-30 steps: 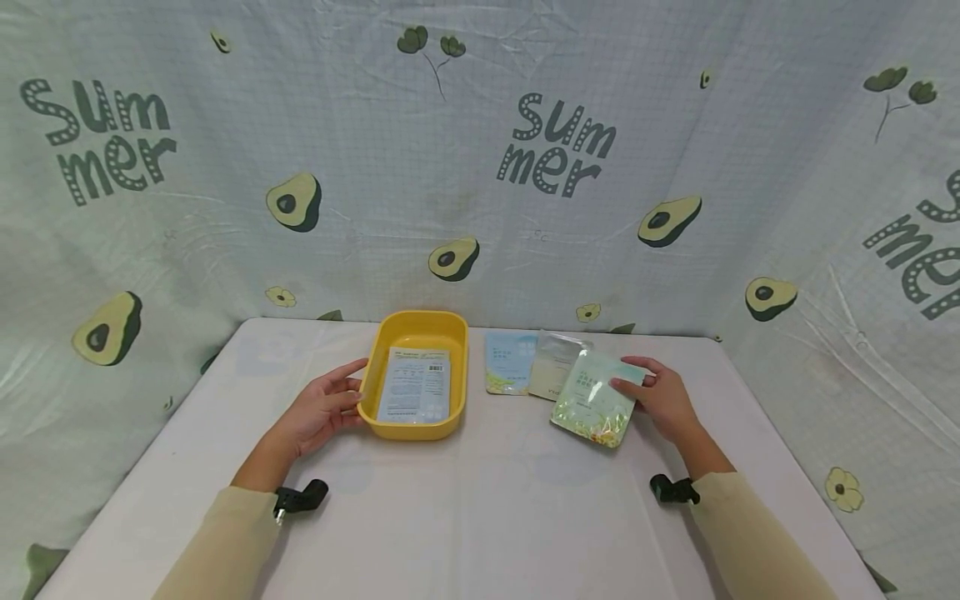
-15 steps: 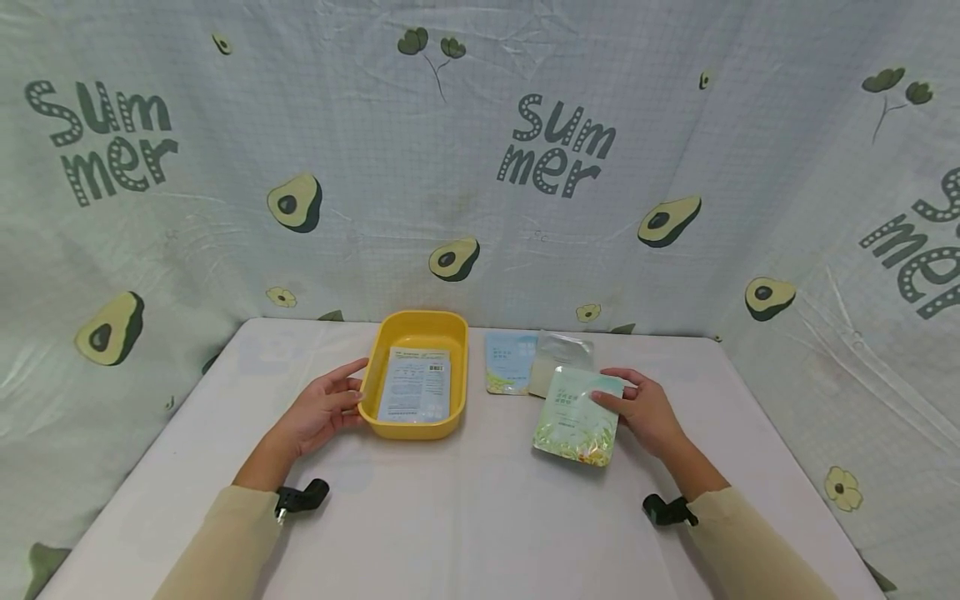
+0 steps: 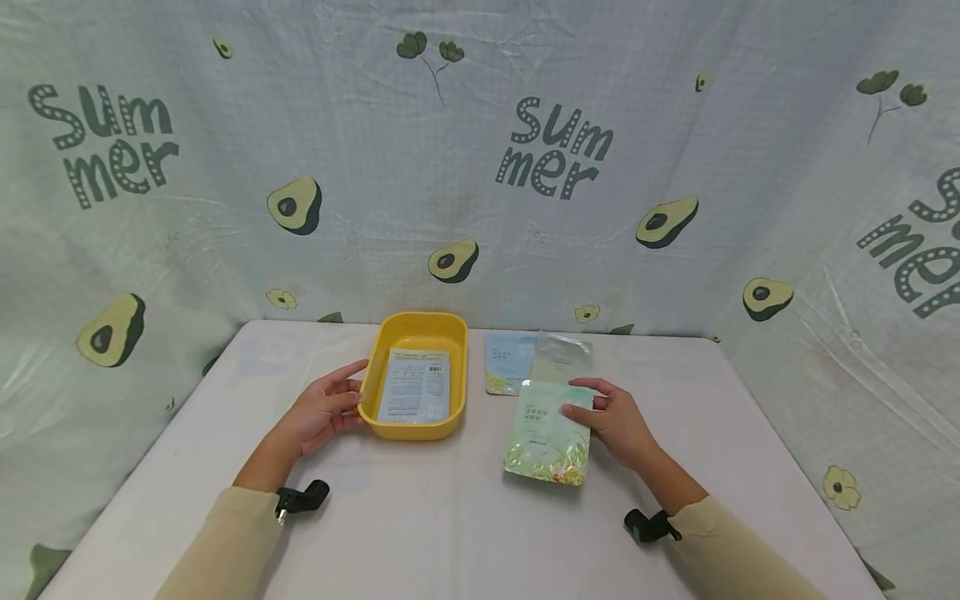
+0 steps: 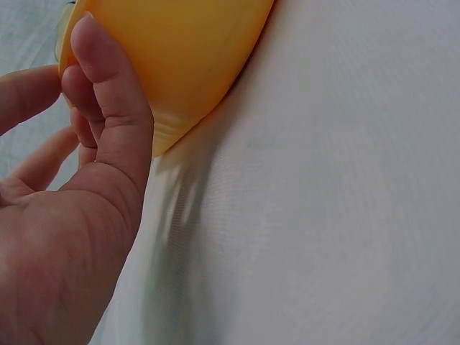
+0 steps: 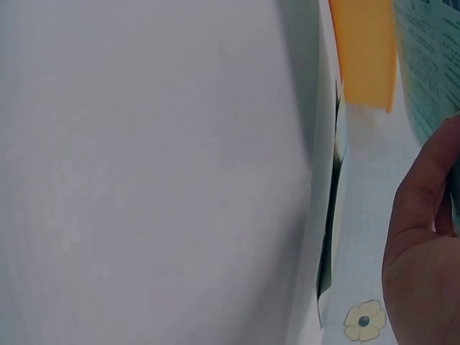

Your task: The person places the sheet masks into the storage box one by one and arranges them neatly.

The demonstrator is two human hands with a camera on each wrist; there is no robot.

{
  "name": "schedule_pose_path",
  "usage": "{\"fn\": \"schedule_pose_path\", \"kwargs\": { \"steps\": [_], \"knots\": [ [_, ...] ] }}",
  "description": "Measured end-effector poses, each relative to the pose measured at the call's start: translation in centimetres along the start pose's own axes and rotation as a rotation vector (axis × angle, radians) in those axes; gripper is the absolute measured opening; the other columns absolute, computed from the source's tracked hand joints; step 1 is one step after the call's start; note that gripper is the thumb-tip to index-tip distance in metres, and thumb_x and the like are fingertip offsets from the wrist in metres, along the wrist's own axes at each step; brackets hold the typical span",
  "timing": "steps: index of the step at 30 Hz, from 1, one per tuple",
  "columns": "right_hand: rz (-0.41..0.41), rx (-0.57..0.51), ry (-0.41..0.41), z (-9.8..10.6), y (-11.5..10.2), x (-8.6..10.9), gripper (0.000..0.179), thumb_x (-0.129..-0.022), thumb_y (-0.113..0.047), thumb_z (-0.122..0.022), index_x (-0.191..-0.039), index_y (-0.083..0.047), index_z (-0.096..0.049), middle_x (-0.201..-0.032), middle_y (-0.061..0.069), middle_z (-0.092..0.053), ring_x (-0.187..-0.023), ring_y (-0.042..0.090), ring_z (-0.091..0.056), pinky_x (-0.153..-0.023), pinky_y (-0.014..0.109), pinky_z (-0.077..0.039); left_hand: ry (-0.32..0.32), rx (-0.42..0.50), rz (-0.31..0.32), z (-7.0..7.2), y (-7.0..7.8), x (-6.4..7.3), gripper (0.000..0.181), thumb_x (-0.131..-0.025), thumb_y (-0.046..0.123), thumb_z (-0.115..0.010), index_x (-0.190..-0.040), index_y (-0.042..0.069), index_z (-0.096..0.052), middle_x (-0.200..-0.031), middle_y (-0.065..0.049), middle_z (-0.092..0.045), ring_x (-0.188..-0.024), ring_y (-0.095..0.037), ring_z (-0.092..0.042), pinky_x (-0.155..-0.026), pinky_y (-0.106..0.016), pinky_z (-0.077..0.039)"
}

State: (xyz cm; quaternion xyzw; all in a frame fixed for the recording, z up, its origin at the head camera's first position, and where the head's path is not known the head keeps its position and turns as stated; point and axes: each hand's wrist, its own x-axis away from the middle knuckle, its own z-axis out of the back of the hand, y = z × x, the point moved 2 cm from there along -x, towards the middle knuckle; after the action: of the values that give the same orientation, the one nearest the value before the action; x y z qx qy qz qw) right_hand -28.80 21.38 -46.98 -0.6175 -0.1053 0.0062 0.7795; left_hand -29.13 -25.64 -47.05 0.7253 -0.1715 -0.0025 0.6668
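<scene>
My right hand (image 3: 618,425) pinches the right edge of a green sheet mask packet (image 3: 546,433), thumb on its printed front. Flowers decorate the packet's lower end, and its top overlaps a grey-beige packet (image 3: 562,357) in the head view. Small print on its back (image 5: 428,57) shows in the right wrist view. At the yellow tray (image 3: 457,367), my left hand (image 3: 322,412) holds the left rim between thumb and fingers. The left wrist view shows that thumb against the tray's outer wall (image 4: 194,50). Inside the tray lies a pale blue packet (image 3: 415,387), printed side up.
A blue packet (image 3: 508,362) lies right of the tray, partly against the grey-beige one. Everything rests on a white-covered table (image 3: 450,517). Behind it hangs a patterned curtain (image 3: 360,125), reaching round both sides.
My right hand has carried the green packet left and toward me, off much of the grey-beige packet and closer to the tray. The left hand and tray stay put.
</scene>
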Motion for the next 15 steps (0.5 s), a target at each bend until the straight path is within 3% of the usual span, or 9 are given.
{"fn": "schedule_pose_path", "kwargs": {
  "steps": [15],
  "knots": [
    [0.037, -0.042, -0.048, -2.7, -0.8, -0.6, 0.063, -0.086, -0.022, -0.083, -0.142, -0.011, -0.056, -0.120, 0.015, -0.074, -0.090, 0.017, -0.073, -0.069, 0.025, -0.059, -0.006, 0.010, 0.006, 0.0, 0.0, 0.1, 0.072, -0.103, 0.005, -0.054, -0.165, 0.019, -0.021, -0.124, -0.007, -0.049, -0.089, -0.015, -0.064, -0.080, -0.024, -0.060]
  ]
}}
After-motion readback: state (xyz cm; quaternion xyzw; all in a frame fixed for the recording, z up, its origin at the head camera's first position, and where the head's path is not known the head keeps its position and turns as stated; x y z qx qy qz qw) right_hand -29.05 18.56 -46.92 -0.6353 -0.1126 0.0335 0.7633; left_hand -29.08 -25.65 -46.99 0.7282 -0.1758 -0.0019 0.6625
